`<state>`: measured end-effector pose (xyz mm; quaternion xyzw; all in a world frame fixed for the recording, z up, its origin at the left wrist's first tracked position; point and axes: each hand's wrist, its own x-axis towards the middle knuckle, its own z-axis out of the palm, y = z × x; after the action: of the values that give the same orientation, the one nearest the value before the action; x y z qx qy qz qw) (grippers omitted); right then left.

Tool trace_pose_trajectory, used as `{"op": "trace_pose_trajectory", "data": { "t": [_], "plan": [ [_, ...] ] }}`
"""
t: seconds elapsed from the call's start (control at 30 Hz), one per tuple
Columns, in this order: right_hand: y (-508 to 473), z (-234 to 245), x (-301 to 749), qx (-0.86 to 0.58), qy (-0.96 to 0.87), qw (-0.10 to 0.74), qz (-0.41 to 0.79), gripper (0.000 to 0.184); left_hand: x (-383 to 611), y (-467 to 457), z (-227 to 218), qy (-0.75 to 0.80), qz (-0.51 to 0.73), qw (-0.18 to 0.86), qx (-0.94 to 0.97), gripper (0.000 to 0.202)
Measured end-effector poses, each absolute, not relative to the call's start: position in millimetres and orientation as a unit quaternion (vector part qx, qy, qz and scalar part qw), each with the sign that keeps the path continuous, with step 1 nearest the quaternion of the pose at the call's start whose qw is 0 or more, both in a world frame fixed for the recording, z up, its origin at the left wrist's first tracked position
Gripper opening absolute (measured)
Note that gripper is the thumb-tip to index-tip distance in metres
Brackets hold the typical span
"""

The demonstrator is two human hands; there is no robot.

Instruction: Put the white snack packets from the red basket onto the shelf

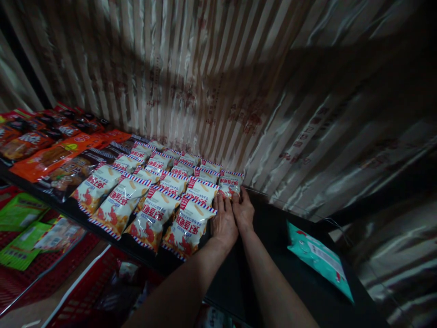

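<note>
White snack bags [155,212] with red lettering, striped blue-and-red edges and a red printed figure stand in leaning rows on a dark shelf [239,278]. At the right end of the rear row, both hands meet at one such snack bag [229,183]. My left hand [223,223] lies at its near lower edge, fingers stretched forward and close beside the front bags. Around the right side and lower corner of that bag, the fingers of my right hand [244,212] are closed. Part of the bag's lower edge is hidden behind the fingers.
A teal packet [321,259] lies on the shelf's right part. Orange packets [61,152] and dark packets [73,171] fill the left. Red baskets [82,282] stand below the front edge; one holds green packets [23,243]. Wrinkled printed sheeting [205,91] hangs behind the shelf.
</note>
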<state>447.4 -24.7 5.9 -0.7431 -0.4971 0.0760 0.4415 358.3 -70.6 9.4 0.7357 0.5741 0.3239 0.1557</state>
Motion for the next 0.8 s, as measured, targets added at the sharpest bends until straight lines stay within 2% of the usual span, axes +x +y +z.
{"op": "trace_pose_trajectory", "data": {
  "t": [0.13, 0.3, 0.8],
  "plan": [
    [-24, 3, 448, -0.732, -0.518, 0.441, 0.034, 0.064, 361, -69, 4, 0.578, 0.314, 0.118, 0.744, 0.048],
    [-19, -5, 449, -0.684, -0.572, 0.452, 0.013, 0.055, 364, -70, 0, 0.582, 0.313, 0.087, 0.746, 0.051],
    [-13, -2, 445, -0.68, -0.562, 0.467, 0.057, 0.052, 357, -71, 11, 0.587, 0.342, 0.162, 0.716, 0.053]
  ]
}}
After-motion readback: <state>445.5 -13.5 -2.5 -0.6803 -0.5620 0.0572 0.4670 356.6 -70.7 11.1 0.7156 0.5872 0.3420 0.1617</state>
